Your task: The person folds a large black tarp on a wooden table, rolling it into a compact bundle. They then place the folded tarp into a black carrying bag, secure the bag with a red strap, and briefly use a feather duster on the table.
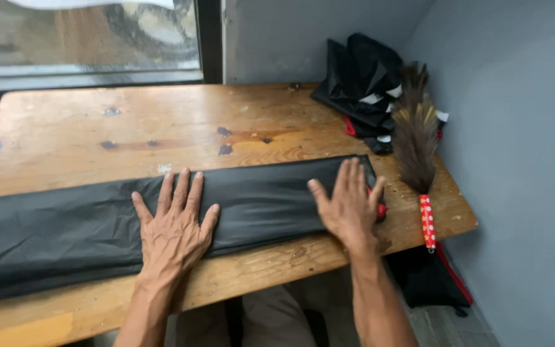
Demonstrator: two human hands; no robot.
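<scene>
A long folded strip of black fabric point(59, 228) lies across the front of a worn wooden table point(162, 128), running from the left edge to the right part. My left hand point(173, 228) lies flat on its middle, fingers spread. My right hand point(349, 205) presses flat on the strip's right end, fingers apart. A bit of red point(381, 210) shows from under that hand at the fabric's end.
A feather duster point(417, 141) with a red dotted handle lies at the table's right edge. A heap of black fabric point(361, 80) sits in the far right corner. Grey walls close the right and back; a window is at the back left. A black and red bag point(433, 276) lies on the floor.
</scene>
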